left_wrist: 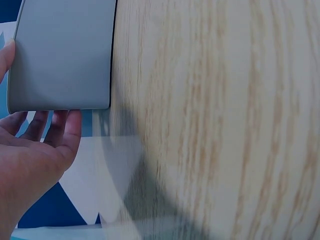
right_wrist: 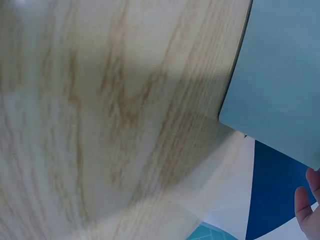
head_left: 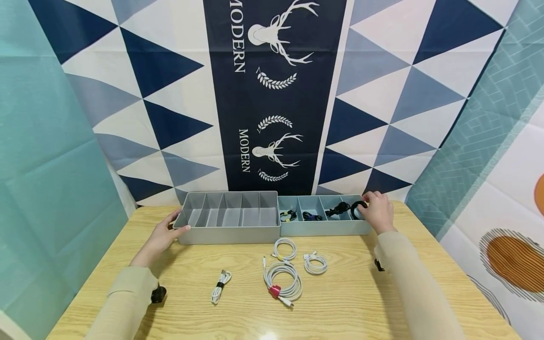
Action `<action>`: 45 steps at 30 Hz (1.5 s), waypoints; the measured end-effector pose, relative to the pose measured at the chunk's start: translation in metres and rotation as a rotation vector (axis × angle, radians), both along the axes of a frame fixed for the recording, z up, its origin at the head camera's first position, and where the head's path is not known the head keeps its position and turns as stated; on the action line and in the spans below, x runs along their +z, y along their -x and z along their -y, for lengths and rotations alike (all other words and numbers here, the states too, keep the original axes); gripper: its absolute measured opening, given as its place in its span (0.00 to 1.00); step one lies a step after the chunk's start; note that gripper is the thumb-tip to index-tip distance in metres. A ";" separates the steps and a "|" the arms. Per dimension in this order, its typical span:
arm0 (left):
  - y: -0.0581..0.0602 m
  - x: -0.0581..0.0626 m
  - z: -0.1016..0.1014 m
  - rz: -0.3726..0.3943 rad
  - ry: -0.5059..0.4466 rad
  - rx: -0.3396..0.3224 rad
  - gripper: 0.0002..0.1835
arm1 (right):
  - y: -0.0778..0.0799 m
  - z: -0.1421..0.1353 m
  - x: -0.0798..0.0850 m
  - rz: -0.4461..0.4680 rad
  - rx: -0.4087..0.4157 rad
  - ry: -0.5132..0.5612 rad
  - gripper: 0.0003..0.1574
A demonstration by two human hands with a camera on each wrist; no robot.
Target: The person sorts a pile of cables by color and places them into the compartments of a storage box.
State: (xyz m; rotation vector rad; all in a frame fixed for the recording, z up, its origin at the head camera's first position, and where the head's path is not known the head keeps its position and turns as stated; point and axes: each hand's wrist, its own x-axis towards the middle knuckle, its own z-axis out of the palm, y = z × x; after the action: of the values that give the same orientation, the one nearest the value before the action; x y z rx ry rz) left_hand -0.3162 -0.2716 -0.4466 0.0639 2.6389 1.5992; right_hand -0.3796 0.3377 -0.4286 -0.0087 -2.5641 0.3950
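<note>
A grey compartment box point(head_left: 229, 234) stands at the back of the table. My left hand point(head_left: 163, 234) holds its left end, the thumb on the front rim and the fingers against the end wall point(left_wrist: 62, 60), as the left wrist view shows. Adjoining it on the right is a light blue compartment box point(head_left: 325, 229) with dark cables inside. My right hand point(head_left: 379, 212) is over its right end compartment, thumb and fingers at a coiled black cable point(head_left: 353, 212) that it appears to pinch. In the right wrist view only some fingertips point(right_wrist: 302, 202) show beside the blue box; the cable is hidden there.
On the wooden table point(head_left: 178, 311) lie a white cable with a black tie point(head_left: 218, 292), a large white coil with a red tie point(head_left: 293, 288), a small white coil point(head_left: 291, 243) and another white coil point(head_left: 315, 270). A patterned cloth point(head_left: 272, 104) hangs directly behind the boxes.
</note>
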 end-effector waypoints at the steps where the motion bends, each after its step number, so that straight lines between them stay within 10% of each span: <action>1: 0.000 0.000 0.000 0.001 -0.003 -0.001 0.51 | 0.000 0.000 0.000 0.008 -0.002 0.002 0.13; 31: 0.001 -0.002 -0.001 -0.020 -0.009 0.007 0.51 | -0.026 -0.008 0.014 0.076 0.119 0.030 0.26; 45: 0.000 0.000 -0.003 -0.021 0.009 0.012 0.46 | -0.044 -0.022 -0.002 0.213 0.237 0.253 0.52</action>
State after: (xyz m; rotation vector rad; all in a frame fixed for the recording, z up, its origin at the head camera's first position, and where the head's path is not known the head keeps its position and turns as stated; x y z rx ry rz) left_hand -0.3161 -0.2686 -0.4467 0.0644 2.6669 1.5997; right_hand -0.3360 0.3598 -0.4306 0.1709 -2.7137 0.8485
